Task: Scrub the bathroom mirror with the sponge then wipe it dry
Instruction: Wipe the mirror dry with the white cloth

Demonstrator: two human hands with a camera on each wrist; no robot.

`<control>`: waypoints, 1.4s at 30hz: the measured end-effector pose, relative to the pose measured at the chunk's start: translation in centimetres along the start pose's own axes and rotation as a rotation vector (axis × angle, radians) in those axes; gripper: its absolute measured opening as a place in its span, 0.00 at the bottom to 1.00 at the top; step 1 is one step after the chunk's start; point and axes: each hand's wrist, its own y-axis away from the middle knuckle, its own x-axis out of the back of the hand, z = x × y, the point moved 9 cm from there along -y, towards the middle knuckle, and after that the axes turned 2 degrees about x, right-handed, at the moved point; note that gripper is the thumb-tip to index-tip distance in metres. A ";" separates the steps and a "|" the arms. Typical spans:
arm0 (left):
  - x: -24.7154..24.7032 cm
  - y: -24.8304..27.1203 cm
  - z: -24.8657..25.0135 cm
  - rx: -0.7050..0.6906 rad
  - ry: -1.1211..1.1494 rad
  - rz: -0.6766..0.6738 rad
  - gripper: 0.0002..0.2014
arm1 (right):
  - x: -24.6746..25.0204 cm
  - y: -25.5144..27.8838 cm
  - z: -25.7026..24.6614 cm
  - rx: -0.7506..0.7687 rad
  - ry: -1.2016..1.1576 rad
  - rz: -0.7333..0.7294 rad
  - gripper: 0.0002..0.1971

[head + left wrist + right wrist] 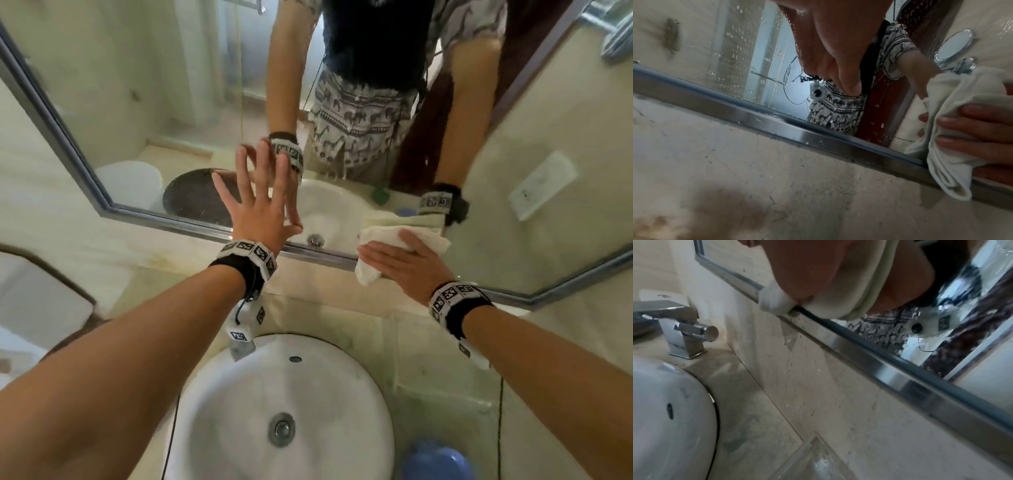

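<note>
The bathroom mirror (154,102) in its metal frame (171,224) fills the upper head view. My left hand (260,195) lies flat on the glass, fingers spread and straight, holding nothing. My right hand (394,260) presses a white cloth (428,240) against the mirror's lower edge with straight fingers. In the left wrist view the glass (731,48) carries water drops, and the cloth (953,129) hangs over the frame (777,120) under my right fingers (978,129). The right wrist view shows my palm (807,272) on the cloth (777,303). No sponge is seen directly.
A white round sink (239,428) sits below my arms, with a chrome faucet (684,331) behind it on the beige counter (428,359). A blue object (435,459) lies at the front right. A small green thing (379,196) shows in the reflection.
</note>
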 end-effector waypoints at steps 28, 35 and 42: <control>3.8 -0.9 -11.7 0.299 0.121 -0.034 0.74 | 16.4 -12.1 9.3 -0.607 -0.093 0.407 0.26; 2.8 -1.1 -11.9 0.270 0.087 0.046 0.74 | 11.0 -18.5 -1.9 -0.252 -0.148 0.365 0.31; 2.1 -1.0 -12.1 0.272 0.079 0.019 0.75 | 4.7 -12.6 -4.7 -0.047 -0.183 0.064 0.32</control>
